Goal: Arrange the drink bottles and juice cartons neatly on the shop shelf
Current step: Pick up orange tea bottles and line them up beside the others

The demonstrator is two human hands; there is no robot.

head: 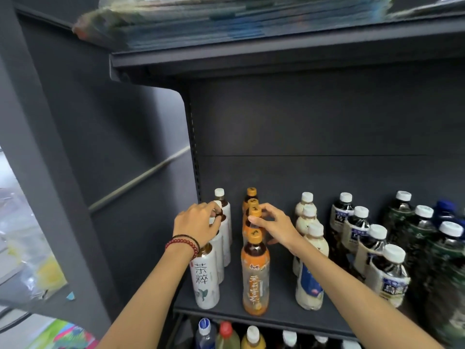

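Dark shop shelf (281, 306), bottles in files front to back. Left hand (196, 222): fingers wrapped round a white-sleeved tea bottle (224, 224), far-left file. Right hand (274, 226): fingertips pinching an orange-capped bottle (254, 217), second file. Advice: nudge both gently, keeping caps aligned, labels forward.

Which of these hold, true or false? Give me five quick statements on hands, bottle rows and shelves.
1. The left hand is on a bottle in the white-label row. True.
2. The right hand rests on the cream bottles. False: its fingers touch the orange-cap row.
3. All bottles on the middle shelf stand upright. True.
4. The beaded bracelet is on the right wrist. False: left wrist.
5. The shelf below is bare. False: bottle tops show there.
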